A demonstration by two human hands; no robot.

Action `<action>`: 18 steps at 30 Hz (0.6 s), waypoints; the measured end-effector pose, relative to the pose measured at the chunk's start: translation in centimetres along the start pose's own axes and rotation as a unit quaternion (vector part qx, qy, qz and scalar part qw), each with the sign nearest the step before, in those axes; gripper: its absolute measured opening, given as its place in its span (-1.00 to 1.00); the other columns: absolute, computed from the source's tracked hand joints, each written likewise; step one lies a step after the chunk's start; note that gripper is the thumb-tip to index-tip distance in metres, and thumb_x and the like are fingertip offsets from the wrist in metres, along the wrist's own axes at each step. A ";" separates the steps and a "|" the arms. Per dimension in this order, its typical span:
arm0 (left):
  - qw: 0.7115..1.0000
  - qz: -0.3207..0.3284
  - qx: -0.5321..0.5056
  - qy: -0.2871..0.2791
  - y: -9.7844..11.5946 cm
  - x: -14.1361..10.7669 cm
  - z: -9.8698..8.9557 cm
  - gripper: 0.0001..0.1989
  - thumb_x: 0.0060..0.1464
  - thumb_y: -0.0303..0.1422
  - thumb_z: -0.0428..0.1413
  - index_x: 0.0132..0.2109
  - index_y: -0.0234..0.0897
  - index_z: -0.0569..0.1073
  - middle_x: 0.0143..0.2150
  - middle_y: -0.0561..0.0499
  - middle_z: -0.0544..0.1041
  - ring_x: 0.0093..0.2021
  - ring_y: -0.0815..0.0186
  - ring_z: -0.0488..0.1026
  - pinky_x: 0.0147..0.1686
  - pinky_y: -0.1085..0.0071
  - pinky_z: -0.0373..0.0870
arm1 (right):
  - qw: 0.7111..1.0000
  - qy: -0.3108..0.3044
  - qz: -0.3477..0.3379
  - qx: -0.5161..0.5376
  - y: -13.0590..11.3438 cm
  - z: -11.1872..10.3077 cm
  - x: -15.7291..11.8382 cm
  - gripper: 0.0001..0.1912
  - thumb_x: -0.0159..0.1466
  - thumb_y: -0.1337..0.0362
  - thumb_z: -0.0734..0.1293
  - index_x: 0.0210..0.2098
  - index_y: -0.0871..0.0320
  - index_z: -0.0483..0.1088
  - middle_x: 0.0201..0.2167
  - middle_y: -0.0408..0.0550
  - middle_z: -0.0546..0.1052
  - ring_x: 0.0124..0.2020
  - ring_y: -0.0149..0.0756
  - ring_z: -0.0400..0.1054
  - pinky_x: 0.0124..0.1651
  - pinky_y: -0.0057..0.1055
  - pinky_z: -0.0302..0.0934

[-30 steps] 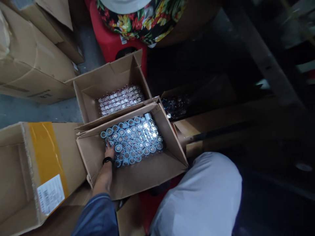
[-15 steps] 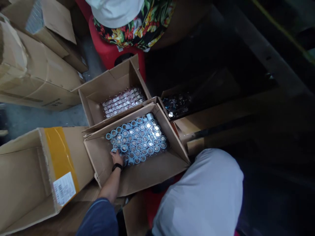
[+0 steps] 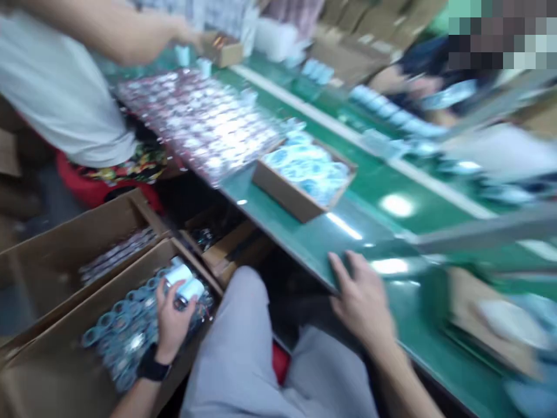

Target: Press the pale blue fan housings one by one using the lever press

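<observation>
My left hand (image 3: pixel 172 319) is closed around a pair of light-blue cylinders (image 3: pixel 190 289), held above the open cardboard box (image 3: pixel 47 380) on my left. Rows of similar blue-rimmed round pieces (image 3: pixel 124 316) lie in that box; blur hides their exact kind. My right hand (image 3: pixel 363 299) rests on the front edge of the green worktable (image 3: pixel 300 247), fingers apart, holding nothing. A shallow carton (image 3: pixel 285 194) of pale-blue ring-like pieces (image 3: pixel 308 165) stands on the table beyond my right hand.
Silvery, pinkish parts (image 3: pixel 200 119) cover the table's far left. A neighbour's arm (image 3: pixel 143 35) reaches over them. Another box (image 3: pixel 65 249) stands beside mine. A grey metal bar (image 3: pixel 491 226) crosses at right. Across the table, a person's hands (image 3: pixel 424 87) are near blue cylinders (image 3: pixel 387 110).
My view has swung up and right from the boxes to the worktable. My left hand has risen from the rows with two cylinders. My right hand has come into view on the table edge.
</observation>
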State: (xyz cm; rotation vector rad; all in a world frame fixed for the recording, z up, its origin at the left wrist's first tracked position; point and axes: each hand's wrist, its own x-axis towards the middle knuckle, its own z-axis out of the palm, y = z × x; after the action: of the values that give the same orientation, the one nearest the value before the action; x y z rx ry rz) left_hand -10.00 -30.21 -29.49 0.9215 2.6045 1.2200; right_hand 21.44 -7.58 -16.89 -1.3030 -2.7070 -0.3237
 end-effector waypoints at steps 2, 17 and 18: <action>0.988 0.147 -0.038 -0.020 8.8 2.0 -1.1 -0.62 0.03 -0.26 0.19 0.03 -0.16 0.47 0.36 -0.06 0.09 0.30 0.00 0.23 0.24 0.17 0.29 | 1.000 -0.009 0.014 0.001 0.2 -0.4 0.0 -0.20 0.11 0.41 0.30 0.34 0.12 0.10 0.31 0.22 0.10 0.35 0.12 0.02 0.29 0.02 0.09; 0.864 0.339 0.239 -0.285 43.3 3.1 10.0 -0.77 0.03 -0.60 0.18 -0.13 -0.43 0.57 0.35 -0.47 0.14 0.20 -0.29 0.31 0.01 -0.16 0.42 | 0.993 0.029 0.021 0.113 0.9 -1.3 -1.5 -0.31 0.12 0.40 0.31 0.27 0.13 0.26 0.31 0.16 0.15 0.34 0.02 0.04 0.34 -0.04 0.01; 0.875 0.351 0.217 -0.253 42.6 2.3 9.6 -0.76 0.10 -0.58 0.12 -0.09 -0.41 0.56 0.37 -0.43 0.11 0.25 -0.29 0.25 0.00 -0.18 0.41 | 0.993 0.029 0.012 0.110 1.0 -1.4 -1.5 -0.35 0.13 0.38 0.32 0.24 0.16 0.30 0.29 0.18 0.20 0.32 0.04 0.06 0.31 -0.04 0.04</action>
State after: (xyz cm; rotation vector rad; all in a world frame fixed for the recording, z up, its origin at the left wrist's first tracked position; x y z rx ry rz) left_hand 11.79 -1.75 -4.48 2.0656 2.1700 0.3328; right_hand 23.15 -8.45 -15.69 -1.2429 -2.5901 -0.0561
